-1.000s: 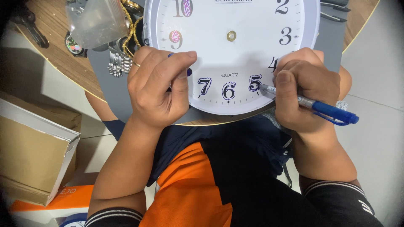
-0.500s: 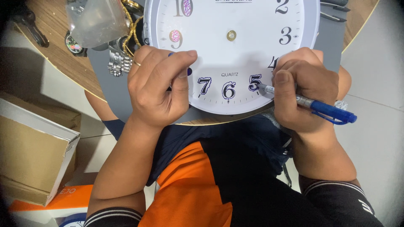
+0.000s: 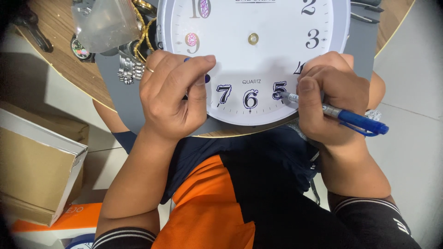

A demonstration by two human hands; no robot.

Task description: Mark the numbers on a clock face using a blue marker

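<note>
A round white clock face (image 3: 277,64) with black numerals and a brass centre hub lies on a grey mat (image 3: 122,99) on a round wooden table. My left hand (image 3: 173,94) rests curled on the face's lower left edge, a ring on one finger, covering one numeral. My right hand (image 3: 327,97) grips a blue pen (image 3: 350,117), its tip touching a numeral at the lower right of the face. Two numerals at the upper left are coloured in pink and purple.
A clear plastic bag (image 3: 104,23), gold chain (image 3: 143,23), metal watch bands (image 3: 129,69) and a small watch (image 3: 80,48) lie at the table's left. Tools (image 3: 364,11) lie at upper right. A cardboard box (image 3: 37,166) and an orange box (image 3: 69,219) stand on the floor at left.
The pen tip has shifted slightly on the numeral. My left hand has stayed put on the clock face.
</note>
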